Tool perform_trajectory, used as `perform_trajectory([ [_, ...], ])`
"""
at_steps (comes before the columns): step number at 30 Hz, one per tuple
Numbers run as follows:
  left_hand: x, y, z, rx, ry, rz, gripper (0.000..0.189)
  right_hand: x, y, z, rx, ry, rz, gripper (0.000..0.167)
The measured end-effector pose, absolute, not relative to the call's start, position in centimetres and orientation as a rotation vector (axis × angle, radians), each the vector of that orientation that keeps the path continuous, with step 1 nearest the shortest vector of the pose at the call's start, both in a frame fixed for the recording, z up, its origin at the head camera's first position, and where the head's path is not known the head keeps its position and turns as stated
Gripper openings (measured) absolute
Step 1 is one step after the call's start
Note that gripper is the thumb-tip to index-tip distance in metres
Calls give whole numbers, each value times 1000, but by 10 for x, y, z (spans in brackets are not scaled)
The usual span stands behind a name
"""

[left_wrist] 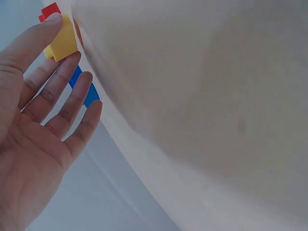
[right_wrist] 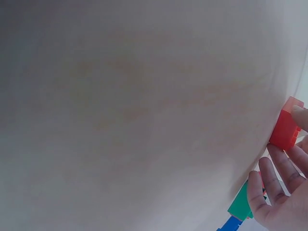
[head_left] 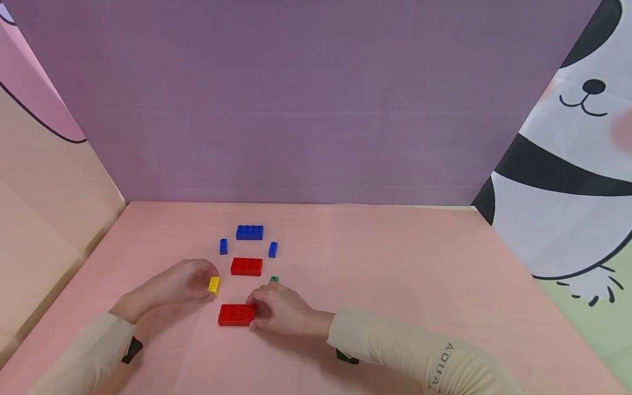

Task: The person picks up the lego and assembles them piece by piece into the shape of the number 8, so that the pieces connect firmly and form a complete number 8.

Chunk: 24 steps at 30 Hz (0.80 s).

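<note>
My left hand [head_left: 187,282] pinches a small yellow toy brick [head_left: 214,286] between thumb and index finger. In the left wrist view the thumb lies on the yellow brick [left_wrist: 63,41] while the other fingers spread apart. My right hand [head_left: 283,310] grips the right end of the nearer red brick [head_left: 236,315], a wide studded one lying flat. Just behind the right hand sits a small green brick [head_left: 274,280], partly hidden by it. A second red brick [head_left: 246,266] lies farther back, between the two hands.
At the back of the pink table [head_left: 395,274] lies a wide blue brick [head_left: 249,232]. Two small blue bricks stand in front of it, one left [head_left: 224,246] and one right [head_left: 273,249]. A purple panel [head_left: 306,109] rises behind the table's far edge.
</note>
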<state>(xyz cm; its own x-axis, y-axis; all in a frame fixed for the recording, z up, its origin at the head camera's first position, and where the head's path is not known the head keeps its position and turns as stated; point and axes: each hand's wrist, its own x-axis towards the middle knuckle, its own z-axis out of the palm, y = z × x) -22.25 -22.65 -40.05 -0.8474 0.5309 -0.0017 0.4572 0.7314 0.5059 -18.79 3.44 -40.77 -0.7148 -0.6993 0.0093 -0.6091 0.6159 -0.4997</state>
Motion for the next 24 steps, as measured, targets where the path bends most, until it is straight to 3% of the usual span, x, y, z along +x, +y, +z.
perform_trajectory([
  [24, -208, -215, -374, 805, 2778, 719, 36, -186, 35, -406, -1088, 2673, -691, 37],
])
